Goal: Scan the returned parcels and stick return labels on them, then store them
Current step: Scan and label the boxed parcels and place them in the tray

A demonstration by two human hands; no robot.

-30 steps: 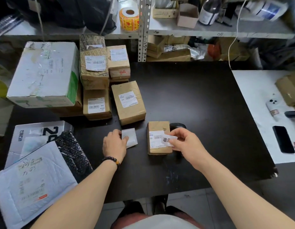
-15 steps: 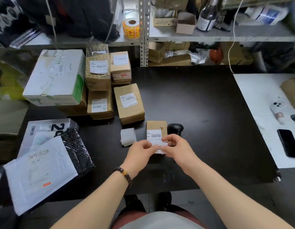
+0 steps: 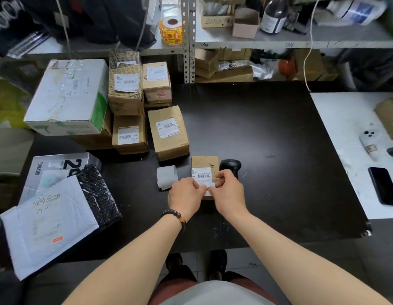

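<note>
A small brown parcel [image 3: 204, 164] with a white barcode label lies on the black table [image 3: 268, 139]. My left hand [image 3: 185, 198] and my right hand [image 3: 229, 190] meet over its near end, both pinching a small white return label [image 3: 210, 186] above the parcel's top. A strip of white label backing [image 3: 167, 178] lies just left of the parcel. A black handheld scanner [image 3: 230, 166] sits right behind my right hand. The parcel's near end is hidden by my fingers.
Several labelled brown parcels [image 3: 169, 132] and a large white box [image 3: 68, 95] are stacked at the back left. Mailer bags [image 3: 50, 223] lie at the near left. A yellow label roll [image 3: 171, 29] stands on the shelf. Two phones [image 3: 383, 186] rest on the white table at right.
My left hand left the backing strip and moved right to join my right hand on the return label. The label came down over the small parcel's near end.
</note>
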